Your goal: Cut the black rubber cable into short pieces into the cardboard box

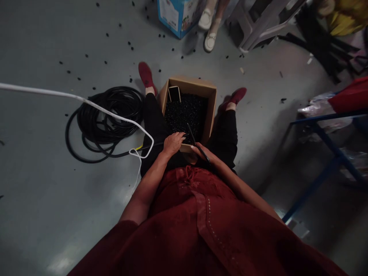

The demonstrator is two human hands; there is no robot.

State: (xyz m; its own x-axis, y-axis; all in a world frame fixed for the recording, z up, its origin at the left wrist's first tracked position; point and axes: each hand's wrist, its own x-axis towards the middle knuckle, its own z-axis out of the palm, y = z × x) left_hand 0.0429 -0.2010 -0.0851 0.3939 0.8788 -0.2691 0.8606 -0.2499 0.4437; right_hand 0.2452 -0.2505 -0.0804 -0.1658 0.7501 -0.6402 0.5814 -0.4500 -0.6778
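Observation:
My left hand [173,143] is closed around the end of a black hose [156,145], just above the near rim of a cardboard box [212,111]. The hose runs over my left thigh from a loose black coil on the floor. A pair of dark scissors [191,131] is in my right hand [204,151], its blades pointing up and away beside the hose end. Many small black cut pieces [186,111] fill the lower part of the box, and a dark rectangle with a pale edge [174,94] leans in its far left corner.
The coil [110,119] lies to my left, with a white cable [112,114] crossing over it. Ahead are a blue carton [169,17], another person's shoes [211,40] and a grey plastic stool [250,32]. A blue metal frame [324,140] stands at right. Black bits dot the floor.

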